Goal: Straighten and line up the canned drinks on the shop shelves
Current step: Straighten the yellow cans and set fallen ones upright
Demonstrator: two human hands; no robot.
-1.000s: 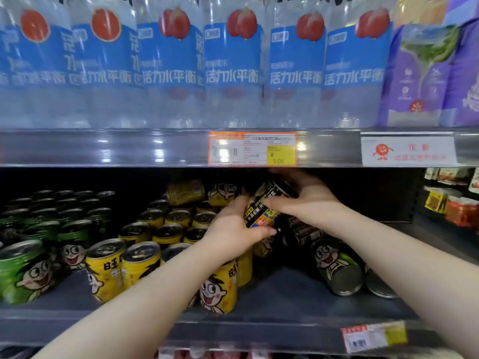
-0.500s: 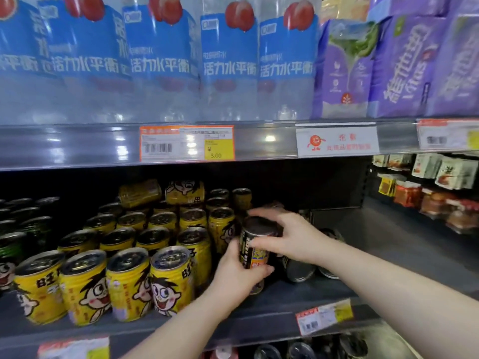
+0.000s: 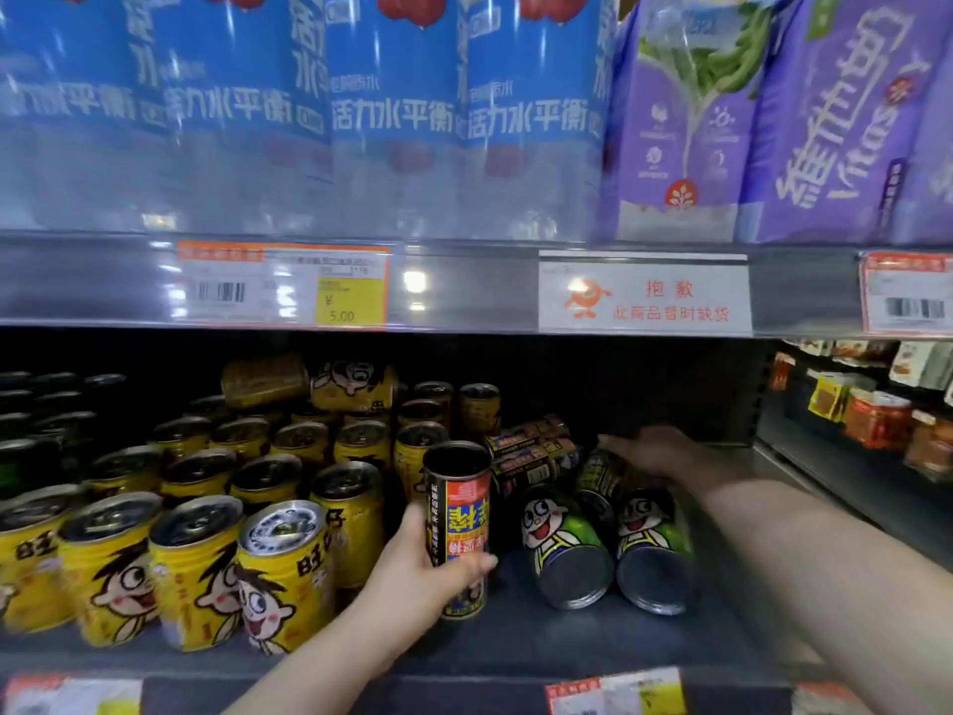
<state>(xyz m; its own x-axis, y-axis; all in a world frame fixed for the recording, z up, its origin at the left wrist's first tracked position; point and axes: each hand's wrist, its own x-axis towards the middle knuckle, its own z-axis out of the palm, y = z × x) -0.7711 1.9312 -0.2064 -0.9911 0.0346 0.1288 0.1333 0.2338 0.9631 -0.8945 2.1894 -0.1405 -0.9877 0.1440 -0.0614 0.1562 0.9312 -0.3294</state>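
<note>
The left hand [image 3: 412, 575] is wrapped round a dark can [image 3: 458, 528] with a red label, holding it upright just right of the yellow cans [image 3: 278, 565]. It seems meant to stand at the near edge of the shelf [image 3: 541, 647] and start a fresh row. The right hand [image 3: 655, 451], fingers stretched flat and holding nothing, reaches far over the toppled dark cans [image 3: 531, 454] behind two green cans [image 3: 567, 549] lying on their sides, probably for the next one to set upright.

Price tag [image 3: 282, 286] — ¥5.00; white sign [image 3: 644, 294] — 抱歉.
</note>
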